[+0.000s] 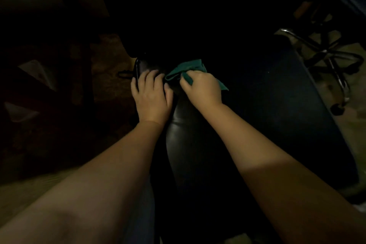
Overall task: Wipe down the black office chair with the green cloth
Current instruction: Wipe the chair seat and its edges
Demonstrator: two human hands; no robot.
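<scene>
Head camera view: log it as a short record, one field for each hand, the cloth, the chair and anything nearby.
left hand: rests on the glossy black leather office chair
right hand: grips the crumpled green cloth, pressing it on the chair
cloth position: just right of the left hand
nearby: second chair with a chrome base, upper right
lighting: dim

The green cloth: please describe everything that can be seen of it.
The green cloth is a small, soft piece of dark teal fabric, crumpled rather than spread flat. The right hand grips its middle with curled fingers; corners stick out beyond the hand on the far side and to the right. It is pressed on the glossy, leather-like black office chair, close beside the left hand, which rests on the chair. Dim light hides its texture.
</scene>
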